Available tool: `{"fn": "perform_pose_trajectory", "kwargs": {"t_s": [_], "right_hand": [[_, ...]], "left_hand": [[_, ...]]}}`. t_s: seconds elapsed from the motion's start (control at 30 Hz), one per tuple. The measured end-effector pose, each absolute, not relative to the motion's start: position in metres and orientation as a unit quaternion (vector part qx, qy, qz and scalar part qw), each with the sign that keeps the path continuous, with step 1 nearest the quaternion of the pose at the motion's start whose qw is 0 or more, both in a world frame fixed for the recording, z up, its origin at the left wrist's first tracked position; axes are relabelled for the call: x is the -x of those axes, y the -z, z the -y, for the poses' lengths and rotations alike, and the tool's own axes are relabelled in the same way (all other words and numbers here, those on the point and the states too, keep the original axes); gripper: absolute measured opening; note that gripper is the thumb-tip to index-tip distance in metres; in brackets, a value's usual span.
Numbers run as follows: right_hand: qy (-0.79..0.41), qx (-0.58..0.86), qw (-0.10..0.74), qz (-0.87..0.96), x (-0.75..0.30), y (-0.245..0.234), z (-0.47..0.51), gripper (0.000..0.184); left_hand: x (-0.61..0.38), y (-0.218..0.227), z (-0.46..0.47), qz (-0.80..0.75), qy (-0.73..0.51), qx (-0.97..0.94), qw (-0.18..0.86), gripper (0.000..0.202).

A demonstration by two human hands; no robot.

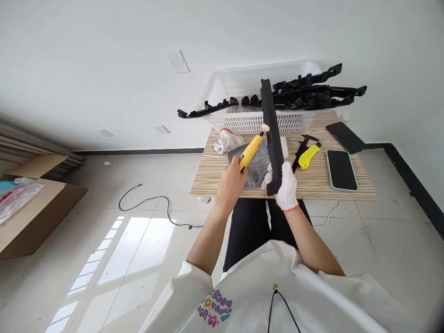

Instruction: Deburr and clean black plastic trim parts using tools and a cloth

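Note:
My bare left hand (230, 184) is closed around a yellow rotary tool (250, 153). Its round whitish tip (265, 128) is at the left edge of a long black plastic trim piece (272, 127); whether the two touch I cannot tell. In a white knitted glove with an orange cuff, my right hand (287, 187) grips the lower end of that piece, which stands out over the table, its upper end in front of the basket. Below the tool lies a grey cloth (258, 164), partly hidden by the piece.
A white plastic basket (239, 124) at the back holds several black trim parts (312, 97). On the striped table (208, 180) lie a spare glove (227, 140), a black caliper (301, 150), a yellow-green cutter (309, 156), a phone (342, 170) and a dark flat device (346, 137). A cable (168, 208) crosses the floor.

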State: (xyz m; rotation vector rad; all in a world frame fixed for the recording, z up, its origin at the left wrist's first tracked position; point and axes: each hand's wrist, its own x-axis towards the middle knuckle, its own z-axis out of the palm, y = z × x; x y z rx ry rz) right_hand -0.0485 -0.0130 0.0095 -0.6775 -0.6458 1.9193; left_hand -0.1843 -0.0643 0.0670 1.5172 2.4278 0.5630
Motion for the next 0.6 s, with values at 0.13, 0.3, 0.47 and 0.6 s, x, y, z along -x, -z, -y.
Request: {"fn": "perform_pose_trajectory", "kwargs": {"t_s": [0.13,0.3,0.47,0.6], "right_hand": [[-0.784,0.284,0.470,0.289,0.048,-0.011,0.015,0.056],[-0.777,0.282,0.463,0.321,0.047,-0.011,0.016,0.058],[-0.776,0.280,0.458,0.331,0.047,-0.010,0.015,0.059],[-0.779,0.273,0.459,0.328,0.047,-0.011,0.015,0.059]], "left_hand": [[0.188,-0.072,0.056,-0.827,-0.216,-0.511,0.097,0.024],[0.194,-0.077,0.033,-0.821,-0.229,-0.516,0.078,0.023],[0.204,-0.086,0.000,-0.824,-0.231,-0.515,0.044,0.024],[0.214,-0.100,-0.025,-0.828,-0.227,-0.512,0.032,0.027]]}}
